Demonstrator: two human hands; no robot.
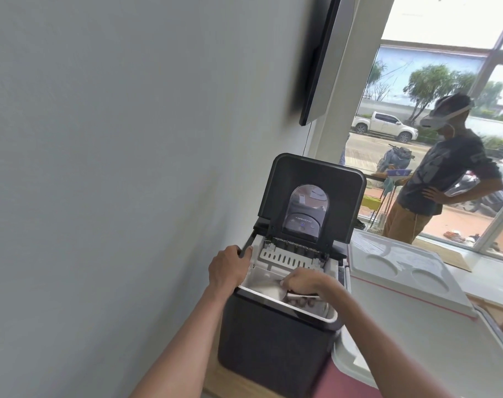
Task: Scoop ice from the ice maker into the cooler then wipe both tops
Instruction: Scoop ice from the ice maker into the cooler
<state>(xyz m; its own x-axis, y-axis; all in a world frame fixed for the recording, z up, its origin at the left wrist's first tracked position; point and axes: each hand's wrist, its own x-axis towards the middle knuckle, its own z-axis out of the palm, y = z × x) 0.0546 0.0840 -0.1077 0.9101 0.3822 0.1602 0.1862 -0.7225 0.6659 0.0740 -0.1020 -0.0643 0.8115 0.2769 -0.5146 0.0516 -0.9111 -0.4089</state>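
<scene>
Black boxy ice maker (pixel 273 340) stands with its lid up; left hand (pixel 228 267) grips its left rim, right hand (pixel 305 284) curls round a white plastic scoop (pixel 302 296) inside it.

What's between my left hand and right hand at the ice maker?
Head view: only the white inner bin of the ice maker. The left hand holds its left rim; the right hand grips a scoop inside the bin.

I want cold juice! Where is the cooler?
In the head view, the cooler sits on the right, beside the black ice maker, below the window.
</scene>
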